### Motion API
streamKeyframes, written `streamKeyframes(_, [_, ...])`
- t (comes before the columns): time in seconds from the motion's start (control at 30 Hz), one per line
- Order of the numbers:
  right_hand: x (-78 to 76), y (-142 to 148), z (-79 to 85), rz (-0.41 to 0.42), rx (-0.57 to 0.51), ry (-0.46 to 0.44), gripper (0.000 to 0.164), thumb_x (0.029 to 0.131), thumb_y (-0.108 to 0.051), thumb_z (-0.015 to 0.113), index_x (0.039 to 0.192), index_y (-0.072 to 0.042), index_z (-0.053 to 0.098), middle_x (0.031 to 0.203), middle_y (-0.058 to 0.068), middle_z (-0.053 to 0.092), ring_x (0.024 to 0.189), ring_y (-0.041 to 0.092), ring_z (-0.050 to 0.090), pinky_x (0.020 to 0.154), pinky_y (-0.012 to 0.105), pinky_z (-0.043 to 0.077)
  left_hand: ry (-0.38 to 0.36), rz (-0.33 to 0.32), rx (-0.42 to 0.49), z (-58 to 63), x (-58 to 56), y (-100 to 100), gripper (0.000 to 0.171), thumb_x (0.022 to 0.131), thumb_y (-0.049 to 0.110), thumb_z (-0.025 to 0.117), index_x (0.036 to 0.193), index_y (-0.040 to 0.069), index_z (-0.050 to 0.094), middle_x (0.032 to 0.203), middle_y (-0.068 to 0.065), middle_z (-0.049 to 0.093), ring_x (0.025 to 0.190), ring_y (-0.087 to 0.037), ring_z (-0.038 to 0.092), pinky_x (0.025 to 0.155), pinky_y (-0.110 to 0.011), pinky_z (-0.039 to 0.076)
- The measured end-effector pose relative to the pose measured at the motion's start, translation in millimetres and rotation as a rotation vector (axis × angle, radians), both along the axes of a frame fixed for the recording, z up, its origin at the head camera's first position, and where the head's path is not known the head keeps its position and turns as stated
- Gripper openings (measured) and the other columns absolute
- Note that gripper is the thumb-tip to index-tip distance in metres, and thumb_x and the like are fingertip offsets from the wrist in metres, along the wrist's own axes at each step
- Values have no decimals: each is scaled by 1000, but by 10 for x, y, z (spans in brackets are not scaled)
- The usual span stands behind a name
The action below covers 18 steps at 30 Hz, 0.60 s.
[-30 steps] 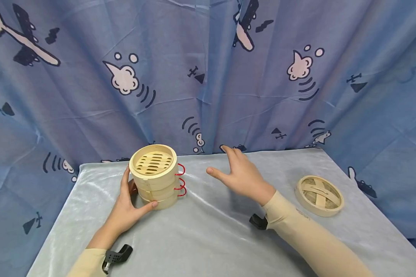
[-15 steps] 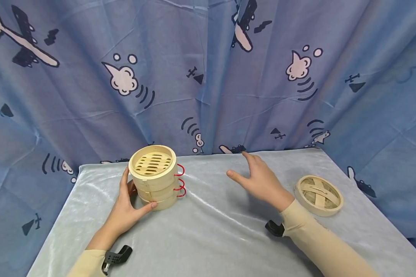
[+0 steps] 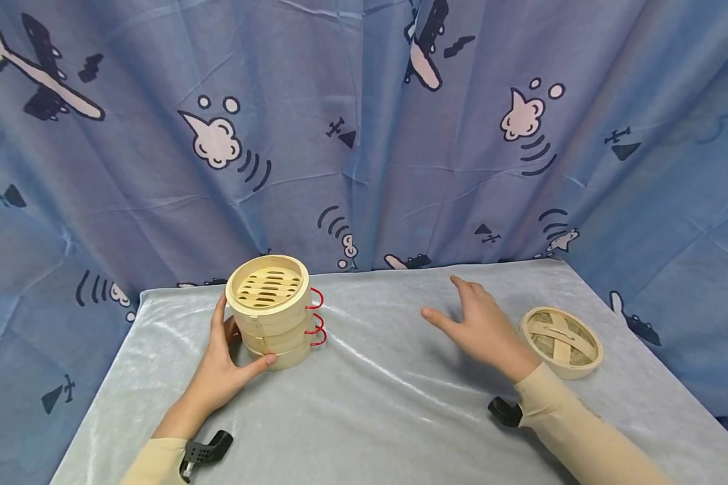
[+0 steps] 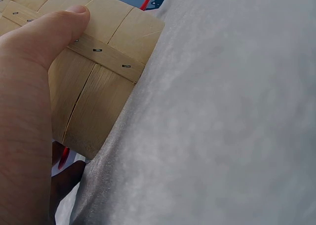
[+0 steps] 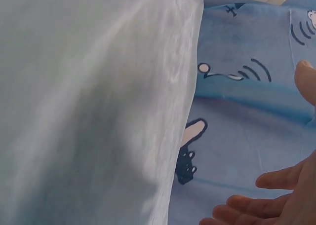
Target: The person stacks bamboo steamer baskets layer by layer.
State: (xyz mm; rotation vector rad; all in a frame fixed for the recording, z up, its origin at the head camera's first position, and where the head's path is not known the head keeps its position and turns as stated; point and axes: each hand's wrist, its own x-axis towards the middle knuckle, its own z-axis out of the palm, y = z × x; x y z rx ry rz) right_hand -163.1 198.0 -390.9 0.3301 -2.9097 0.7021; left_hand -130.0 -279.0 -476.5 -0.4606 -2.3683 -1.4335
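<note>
A stack of bamboo steamer baskets [image 3: 273,316] stands upright on the cloth at the left, with a slatted floor showing in the top one and red loop handles on its right side. My left hand [image 3: 218,367] grips the stack low down, thumb across the front and fingers round the left and back. In the left wrist view the thumb presses the bamboo wall [image 4: 106,87] near a stapled strip. My right hand [image 3: 482,327] is held above the cloth with nothing in it, fingers and thumb spread. Just right of it lies a round bamboo steamer lid [image 3: 559,342] with crossed strips.
A pale grey velvety cloth [image 3: 364,417] covers the table. Behind it hangs a blue curtain [image 3: 291,135] printed with planes and clouds. Black wrist cameras sit at both cuffs, the left camera [image 3: 209,448] low over the cloth.
My right hand has moved rightward, away from the steamer stack and toward the lid, staying spread. The left hand and the stack have kept their place.
</note>
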Motion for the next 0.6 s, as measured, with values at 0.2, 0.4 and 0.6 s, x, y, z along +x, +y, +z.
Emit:
streamKeyframes(0.2, [-18, 121, -31, -5, 30, 8, 110, 101, -76, 58, 167, 8, 32, 159, 39, 42, 144, 60, 43, 116, 74, 38, -7, 7, -5, 9, 20, -17, 147, 78, 13, 102, 176, 34, -7, 160, -15, 53, 143, -4, 47, 114, -11, 34])
streamKeyframes(0.4, [3, 287, -32, -22, 47, 11, 109, 102, -74, 60, 165, 10, 33, 157, 42, 42, 142, 62, 43, 111, 77, 40, 2, -8, 9, 5, 7, -11, 146, 79, 11, 101, 177, 28, -6, 160, -16, 53, 144, -2, 47, 115, -11, 34])
streamKeyframes(0.6, [26, 476, -44, -54, 50, 9, 107, 103, -70, 62, 163, 14, 33, 154, 46, 43, 140, 64, 43, 111, 78, 39, 3, -12, 9, 7, -10, -4, 147, 78, 12, 101, 177, 30, -6, 160, -15, 53, 145, -3, 47, 115, -11, 34])
